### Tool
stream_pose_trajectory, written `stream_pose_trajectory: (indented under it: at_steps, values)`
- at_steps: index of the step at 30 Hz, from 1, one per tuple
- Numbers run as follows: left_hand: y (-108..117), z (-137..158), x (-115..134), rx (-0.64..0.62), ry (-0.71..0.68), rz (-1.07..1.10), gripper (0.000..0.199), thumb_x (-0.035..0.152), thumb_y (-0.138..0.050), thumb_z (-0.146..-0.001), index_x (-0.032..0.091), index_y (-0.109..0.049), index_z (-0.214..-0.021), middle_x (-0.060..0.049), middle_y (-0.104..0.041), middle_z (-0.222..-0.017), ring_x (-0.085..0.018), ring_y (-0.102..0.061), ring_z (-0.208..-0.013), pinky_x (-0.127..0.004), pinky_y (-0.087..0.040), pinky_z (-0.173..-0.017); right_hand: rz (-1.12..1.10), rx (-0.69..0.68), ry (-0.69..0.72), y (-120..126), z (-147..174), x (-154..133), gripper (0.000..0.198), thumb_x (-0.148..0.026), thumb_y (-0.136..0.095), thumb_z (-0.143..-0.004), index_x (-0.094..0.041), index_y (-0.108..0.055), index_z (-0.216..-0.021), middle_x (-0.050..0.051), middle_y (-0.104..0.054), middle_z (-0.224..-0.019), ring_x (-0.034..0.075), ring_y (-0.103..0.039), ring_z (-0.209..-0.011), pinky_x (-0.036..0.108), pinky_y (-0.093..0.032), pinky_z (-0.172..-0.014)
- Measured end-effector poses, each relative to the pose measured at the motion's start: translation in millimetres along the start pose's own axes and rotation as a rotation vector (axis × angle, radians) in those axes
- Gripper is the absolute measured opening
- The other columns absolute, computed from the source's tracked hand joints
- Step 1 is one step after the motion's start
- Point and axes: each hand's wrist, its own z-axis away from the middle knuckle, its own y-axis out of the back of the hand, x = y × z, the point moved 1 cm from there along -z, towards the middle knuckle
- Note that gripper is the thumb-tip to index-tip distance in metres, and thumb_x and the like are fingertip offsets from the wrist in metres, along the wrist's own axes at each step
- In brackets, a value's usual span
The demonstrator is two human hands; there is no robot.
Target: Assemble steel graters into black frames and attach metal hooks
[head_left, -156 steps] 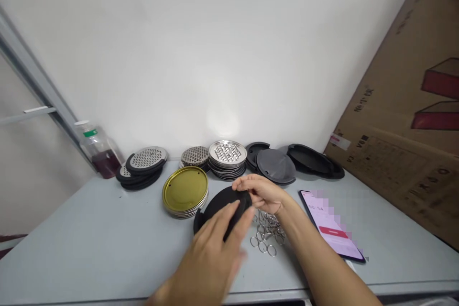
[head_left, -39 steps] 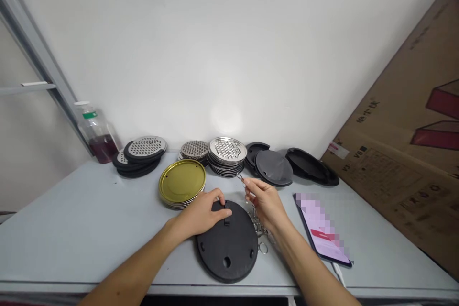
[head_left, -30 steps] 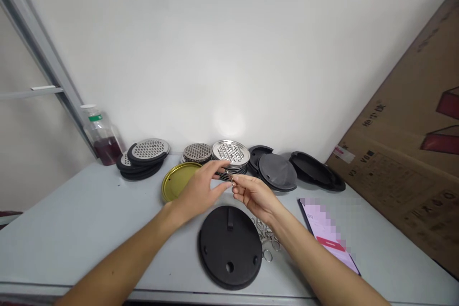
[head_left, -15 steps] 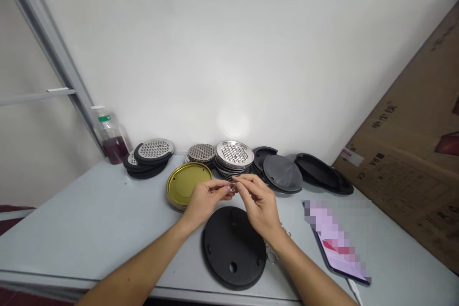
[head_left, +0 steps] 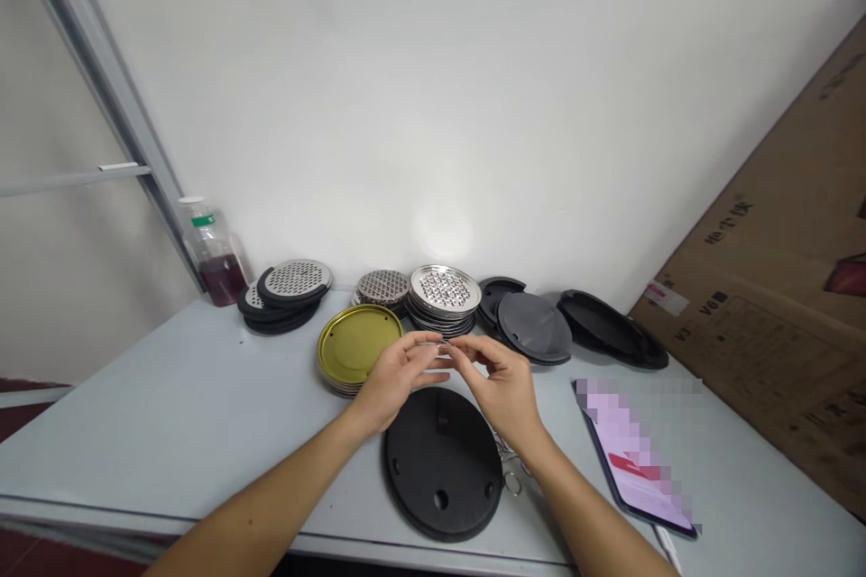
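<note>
Fingertips of my left hand [head_left: 399, 376] and my right hand [head_left: 492, 370] meet over the table, both pinching a small metal ring [head_left: 443, 348]. Fingers hide most of the ring. Just below them lies a round black disc [head_left: 443, 469] with several holes. Beside my left hand is a stack of gold-coloured round metal lids [head_left: 355, 344]. Several loose metal rings [head_left: 512, 483] lie to the right of the black disc, partly behind my right wrist.
Along the wall stand perforated discs with black rims [head_left: 296, 279], silver grater plates [head_left: 445, 290], dark round covers [head_left: 534, 326] and a black oval tray [head_left: 609, 331]. A bottle of dark red liquid [head_left: 222, 278] is at left. A phone [head_left: 632, 469] and a cardboard box [head_left: 764, 306] are at right.
My left fingers have shifted and spread out more around the ring, and the ring now shows less. My right hand has moved slightly right, still pinching.
</note>
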Motion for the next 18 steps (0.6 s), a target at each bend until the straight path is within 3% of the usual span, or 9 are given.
stream_pose_trajectory:
  at_steps: [4,7,14,18]
  values:
    - [3,-1,4,0.115,-0.113,-0.193,0.028,0.032,-0.075,-0.078,0.012,-0.067,-0.096,-0.006,-0.073,-0.081,-0.016,-0.070,-0.074,-0.027,-0.057,-0.071,-0.150,-0.061,-0.152,-1,-2,1,0.013,-0.031,-0.067,-0.082,-0.018,-0.069,-0.087,0.002,-0.068,-0.070,0.016,-0.063,-0.065,0.028,-0.051,-0.064]
    - [4,1,9,0.173,-0.169,-0.309,0.025,0.032,-0.074,-0.078,0.014,-0.068,-0.094,-0.003,-0.070,-0.072,-0.016,-0.069,-0.070,-0.026,-0.057,-0.066,-0.243,-0.180,-0.250,-2,-3,3,0.019,-0.033,-0.066,-0.083,-0.018,-0.069,-0.094,0.000,-0.064,-0.064,0.015,-0.060,-0.060,0.027,-0.049,-0.060]
    - [4,5,8,0.170,-0.245,-0.427,0.022,0.032,-0.070,-0.081,0.016,-0.070,-0.095,-0.004,-0.072,-0.076,-0.017,-0.070,-0.073,-0.027,-0.058,-0.070,0.042,-0.217,-0.064,-6,3,1,0.028,-0.031,-0.054,-0.092,-0.023,-0.072,-0.112,0.006,-0.068,-0.086,0.016,-0.061,-0.072,0.027,-0.047,-0.063]
    - [6,6,8,0.165,-0.331,-0.525,0.016,0.030,-0.067,-0.084,0.017,-0.070,-0.093,-0.004,-0.073,-0.084,-0.016,-0.070,-0.076,-0.026,-0.057,-0.073,-0.052,-0.239,-0.164,-5,1,0,0.030,-0.034,-0.055,-0.092,-0.020,-0.072,-0.113,0.006,-0.068,-0.085,0.015,-0.060,-0.067,0.027,-0.048,-0.063]
